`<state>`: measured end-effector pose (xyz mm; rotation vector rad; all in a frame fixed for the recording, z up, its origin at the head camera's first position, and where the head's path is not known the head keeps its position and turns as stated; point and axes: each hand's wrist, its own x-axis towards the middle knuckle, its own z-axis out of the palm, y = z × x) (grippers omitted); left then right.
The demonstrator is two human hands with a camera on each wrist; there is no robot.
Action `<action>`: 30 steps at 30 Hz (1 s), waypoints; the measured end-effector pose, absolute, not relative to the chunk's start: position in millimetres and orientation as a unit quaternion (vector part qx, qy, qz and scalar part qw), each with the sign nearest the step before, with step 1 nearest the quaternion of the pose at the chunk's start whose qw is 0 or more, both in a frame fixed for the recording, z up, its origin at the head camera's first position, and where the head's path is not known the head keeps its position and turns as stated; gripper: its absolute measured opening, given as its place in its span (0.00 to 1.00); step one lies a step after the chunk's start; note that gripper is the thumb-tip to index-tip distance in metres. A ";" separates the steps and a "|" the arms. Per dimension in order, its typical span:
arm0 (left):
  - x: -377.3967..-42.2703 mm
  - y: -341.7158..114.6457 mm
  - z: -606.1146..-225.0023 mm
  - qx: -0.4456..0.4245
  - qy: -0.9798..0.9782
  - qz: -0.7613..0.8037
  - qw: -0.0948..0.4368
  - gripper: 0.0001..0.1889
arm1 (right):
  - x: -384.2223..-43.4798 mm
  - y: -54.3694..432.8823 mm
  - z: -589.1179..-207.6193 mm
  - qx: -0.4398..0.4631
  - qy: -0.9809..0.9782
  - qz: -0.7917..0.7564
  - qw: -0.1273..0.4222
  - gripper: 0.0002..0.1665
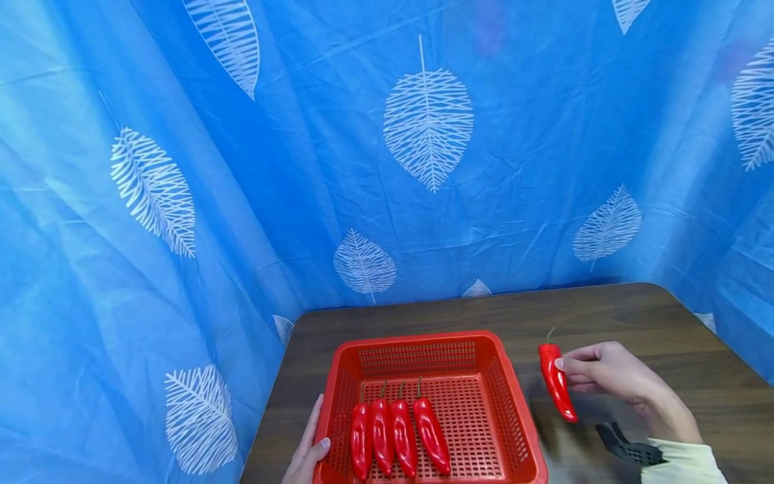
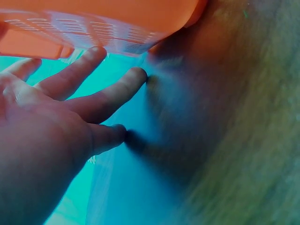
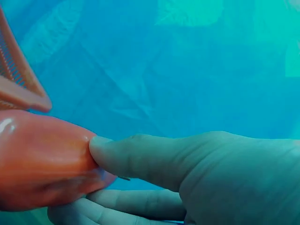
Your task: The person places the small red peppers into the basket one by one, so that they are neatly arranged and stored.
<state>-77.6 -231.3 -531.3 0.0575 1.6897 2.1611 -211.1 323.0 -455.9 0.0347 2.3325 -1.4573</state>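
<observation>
Between thumb and fingers, my right hand (image 1: 619,380) pinches a red chili pepper (image 1: 556,383), stem upward, to the right of the red basket (image 1: 523,410). The right wrist view shows the thumb pressed against the glossy pepper (image 3: 42,159). Inside the basket, several red chili peppers (image 1: 429,433) lie side by side on the left part of the floor, stems pointing away from me. My left hand (image 1: 305,447) is at the basket's left side, thumb tip right at the rim. In the left wrist view its fingers (image 2: 108,96) are spread and fairly straight beside the basket wall.
The basket stands on a dark wooden table (image 1: 580,309). Behind and to the left hangs a blue curtain (image 1: 290,168) with white leaf prints. A black strap (image 1: 629,447) is around my right wrist, by a pale sleeve (image 1: 683,464).
</observation>
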 end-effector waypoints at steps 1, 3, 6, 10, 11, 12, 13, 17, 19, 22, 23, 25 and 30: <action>-77.5 -231.4 -531.1 0.018 0.604 0.771 0.199 0.45 | -209.5 323.3 -454.0 0.012 0.832 -0.520 0.193 0.41; -77.2 -231.9 -531.1 0.017 0.605 0.770 0.200 0.45 | -206.9 323.4 -450.0 0.006 0.833 -0.519 0.192 0.42; -76.8 -232.8 -531.2 0.017 0.605 0.770 0.202 0.45 | -202.1 317.8 -442.8 -0.002 0.836 -0.517 0.183 0.42; -76.8 -234.8 -532.7 0.011 0.604 0.770 0.207 0.45 | -196.2 303.3 -434.9 -0.026 0.841 -0.515 0.165 0.38; -76.8 -235.3 -533.0 0.009 0.603 0.770 0.208 0.45 | -194.9 299.0 -433.9 -0.034 0.840 -0.517 0.162 0.37; -76.7 -235.6 -533.3 0.007 0.603 0.770 0.209 0.45 | -193.2 294.6 -433.2 -0.040 0.836 -0.523 0.161 0.36; -76.5 -235.9 -533.6 0.006 0.603 0.770 0.211 0.45 | -191.5 289.8 -432.4 -0.047 0.833 -0.527 0.159 0.35; -75.4 -236.5 -533.3 0.007 0.603 0.770 0.208 0.45 | -186.5 268.6 -429.1 -0.069 0.817 -0.550 0.161 0.31; -75.6 -237.5 -534.3 0.013 0.605 0.769 0.204 0.46 | -185.4 257.7 -427.6 -0.081 0.809 -0.558 0.163 0.30; -77.4 -241.0 -539.6 0.034 0.604 0.772 0.197 0.47 | -184.9 241.3 -426.1 -0.100 0.799 -0.569 0.169 0.27; -78.2 -242.5 -542.2 0.042 0.601 0.774 0.195 0.48 | -184.7 235.8 -425.6 -0.104 0.797 -0.570 0.170 0.27; -80.9 -247.4 -550.7 0.073 0.587 0.783 0.193 0.46 | -183.8 224.4 -425.2 -0.106 0.798 -0.568 0.171 0.25; -81.0 -250.7 -553.6 0.078 0.580 0.787 0.196 0.46 | -179.5 197.2 -424.2 -0.092 0.812 -0.553 0.165 0.23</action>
